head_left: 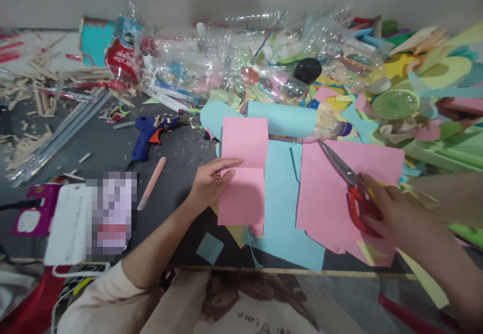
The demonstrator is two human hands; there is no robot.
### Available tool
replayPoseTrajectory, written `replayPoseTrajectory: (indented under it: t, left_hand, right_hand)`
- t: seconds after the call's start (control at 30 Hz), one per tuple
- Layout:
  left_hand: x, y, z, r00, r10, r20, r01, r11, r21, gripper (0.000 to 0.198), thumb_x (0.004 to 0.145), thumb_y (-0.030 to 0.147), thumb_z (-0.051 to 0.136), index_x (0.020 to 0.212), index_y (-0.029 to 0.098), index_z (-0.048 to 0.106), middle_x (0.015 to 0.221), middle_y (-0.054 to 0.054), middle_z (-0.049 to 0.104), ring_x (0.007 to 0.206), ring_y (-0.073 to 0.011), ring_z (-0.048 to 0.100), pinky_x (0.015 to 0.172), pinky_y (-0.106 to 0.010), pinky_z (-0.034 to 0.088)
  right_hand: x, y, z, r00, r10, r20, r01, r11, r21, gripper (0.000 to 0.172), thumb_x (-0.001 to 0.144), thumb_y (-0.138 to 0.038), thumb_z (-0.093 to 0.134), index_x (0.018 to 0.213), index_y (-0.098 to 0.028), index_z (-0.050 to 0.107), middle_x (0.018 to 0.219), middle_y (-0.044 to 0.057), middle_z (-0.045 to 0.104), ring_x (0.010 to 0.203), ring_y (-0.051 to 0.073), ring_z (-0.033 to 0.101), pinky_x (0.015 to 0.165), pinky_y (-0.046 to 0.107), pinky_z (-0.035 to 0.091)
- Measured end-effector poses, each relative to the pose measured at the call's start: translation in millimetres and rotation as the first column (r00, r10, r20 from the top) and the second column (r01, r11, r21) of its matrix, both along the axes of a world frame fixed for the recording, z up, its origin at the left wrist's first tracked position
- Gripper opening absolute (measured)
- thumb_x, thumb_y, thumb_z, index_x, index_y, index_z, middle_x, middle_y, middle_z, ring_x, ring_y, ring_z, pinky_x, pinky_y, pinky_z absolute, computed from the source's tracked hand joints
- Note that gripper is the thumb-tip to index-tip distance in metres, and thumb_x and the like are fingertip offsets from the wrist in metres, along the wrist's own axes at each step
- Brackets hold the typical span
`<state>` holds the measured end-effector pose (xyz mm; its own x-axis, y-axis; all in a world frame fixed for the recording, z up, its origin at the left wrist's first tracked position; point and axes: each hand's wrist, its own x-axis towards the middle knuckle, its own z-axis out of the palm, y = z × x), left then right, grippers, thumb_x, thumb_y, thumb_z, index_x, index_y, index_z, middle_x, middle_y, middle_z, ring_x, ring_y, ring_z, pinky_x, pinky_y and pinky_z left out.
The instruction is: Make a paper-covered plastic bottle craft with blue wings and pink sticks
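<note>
My left hand [213, 182] pinches the left edge of a pink paper strip [243, 198], which has a crease across its middle. Red-handled scissors [341, 168] lie in the grip of my right hand [388, 213], blades closed and pointing up and left. Beneath the scissors spreads a larger pink sheet [320, 193] with a ragged lower edge. A light blue sheet [281, 203] shows between the two pink pieces. Behind them rests a bottle wrapped in light blue paper [281, 118], lying on its side.
To the left are a blue glue gun [145, 135], a peach-coloured marker [152, 183], a phone [115, 213] and a white power strip [68, 223]. Clear plastic bottles [181, 52] and paper scraps [445, 72] crowd the back and right. Wood sticks [33, 92] are scattered at far left.
</note>
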<state>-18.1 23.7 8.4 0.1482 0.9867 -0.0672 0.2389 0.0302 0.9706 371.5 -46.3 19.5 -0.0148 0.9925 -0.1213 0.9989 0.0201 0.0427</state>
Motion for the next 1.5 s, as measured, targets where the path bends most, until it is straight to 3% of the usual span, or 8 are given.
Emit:
replayPoseTrajectory:
  t: [0.07, 0.17, 0.47, 0.73, 0.87, 1.0, 1.27, 1.5]
  left_hand:
    - [1, 0, 0.8, 1.0, 0.009, -0.02, -0.009, 1.0, -0.006, 0.02, 0.078, 0.02, 0.06, 0.088, 0.021, 0.077, 0.099, -0.005, 0.077, 0.09, -0.0184, 0.072, 0.075, -0.026, 0.057]
    - [2, 1, 1.3, 0.999, 0.032, -0.012, -0.032, 0.999, -0.027, 0.019, 0.076, 0.018, 0.059, 0.084, 0.021, 0.077, 0.094, -0.004, 0.078, 0.088, -0.0181, 0.072, 0.076, -0.027, 0.057]
    - [-3, 2, 0.8, 0.996, 0.024, 0.083, -0.022, 1.0, -0.019, 0.018, 0.076, 0.025, 0.068, 0.092, 0.02, 0.074, 0.1, -0.005, 0.076, 0.095, -0.0194, 0.069, 0.08, -0.029, 0.054]
    - [-8, 1, -1.4, 0.998, -0.06, 0.014, 0.057, 0.986, 0.154, 0.027, 0.084, 0.042, 0.067, 0.098, 0.019, 0.069, 0.099, -0.006, 0.073, 0.061, -0.009, 0.059, 0.048, -0.019, 0.04]
    - [-7, 1, -1.1, 0.996, -0.09, 0.014, 0.086, 0.977, 0.193, 0.027, 0.085, 0.041, 0.065, 0.099, 0.018, 0.068, 0.1, -0.007, 0.072, 0.082, -0.0147, 0.067, 0.059, -0.021, 0.049]
    - [-7, 0, -2.4, 0.995, -0.101, -0.016, 0.102, 0.971, 0.218, 0.024, 0.087, 0.038, 0.065, 0.1, 0.019, 0.068, 0.101, -0.008, 0.073, 0.088, -0.016, 0.068, 0.064, -0.022, 0.051]
    - [-6, -2, -3.4, 0.989, -0.139, -0.052, 0.148, 0.954, 0.26, 0.018, 0.087, 0.03, 0.064, 0.1, 0.018, 0.068, 0.098, -0.006, 0.074, 0.058, -0.0073, 0.057, 0.045, -0.018, 0.037]
    - [-6, -1, -2.4, 0.99, -0.136, -0.033, 0.14, 0.952, 0.273, 0.016, 0.087, 0.027, 0.064, 0.099, 0.019, 0.069, 0.098, -0.006, 0.074, 0.071, -0.0112, 0.064, 0.051, -0.019, 0.043]
  right_hand:
    - [-6, 5, 0.7, 0.999, -0.011, 0.041, 0.018, 0.984, -0.179, 0.06, 0.077, -0.024, 0.057, 0.136, -0.02, 0.047, 0.088, 0.016, 0.066, 0.051, 0.025, 0.056, 0.045, 0.035, 0.039]
    - [-12, 11, 4.5, 0.998, -0.061, 0.021, 0.065, 0.96, -0.274, 0.051, 0.082, -0.028, 0.05, 0.132, -0.021, 0.044, 0.092, 0.013, 0.062, 0.056, 0.025, 0.059, 0.047, 0.032, 0.04]
    - [-13, 21, 17.1, 0.975, 0.11, -0.192, -0.126, 0.99, -0.072, 0.029, 0.084, -0.025, 0.045, 0.113, -0.024, 0.052, 0.099, 0.013, 0.061, 0.086, 0.03, 0.064, 0.064, 0.037, 0.051]
    - [-39, 29, 50.8, 0.906, 0.274, -0.323, -0.343, 0.923, -0.177, 0.037, 0.091, -0.047, 0.045, 0.124, -0.029, 0.049, 0.115, 0.012, 0.065, 0.099, 0.031, 0.065, 0.073, 0.042, 0.055]
    - [-51, 37, 50.4, 0.92, 0.249, -0.303, -0.336, 0.898, -0.282, 0.037, 0.093, -0.044, 0.038, 0.124, -0.028, 0.052, 0.12, 0.013, 0.065, 0.092, 0.031, 0.07, 0.059, 0.039, 0.055]
    - [-62, 43, 49.6, 0.897, 0.264, -0.355, -0.367, 0.892, -0.264, 0.035, 0.094, -0.039, 0.038, 0.121, -0.025, 0.055, 0.125, 0.014, 0.065, 0.1, 0.031, 0.069, 0.066, 0.038, 0.057]
    - [-79, 51, 41.4, 0.852, 0.327, -0.409, -0.447, 0.861, -0.243, 0.037, 0.091, -0.047, 0.043, 0.12, -0.027, 0.056, 0.119, 0.011, 0.068, 0.102, 0.033, 0.067, 0.069, 0.041, 0.056]
    - [-80, 52, 40.4, 0.836, 0.32, -0.445, -0.446, 0.87, -0.211, 0.042, 0.092, -0.057, 0.037, 0.116, -0.029, 0.058, 0.116, 0.011, 0.068, 0.101, 0.034, 0.066, 0.072, 0.045, 0.055]
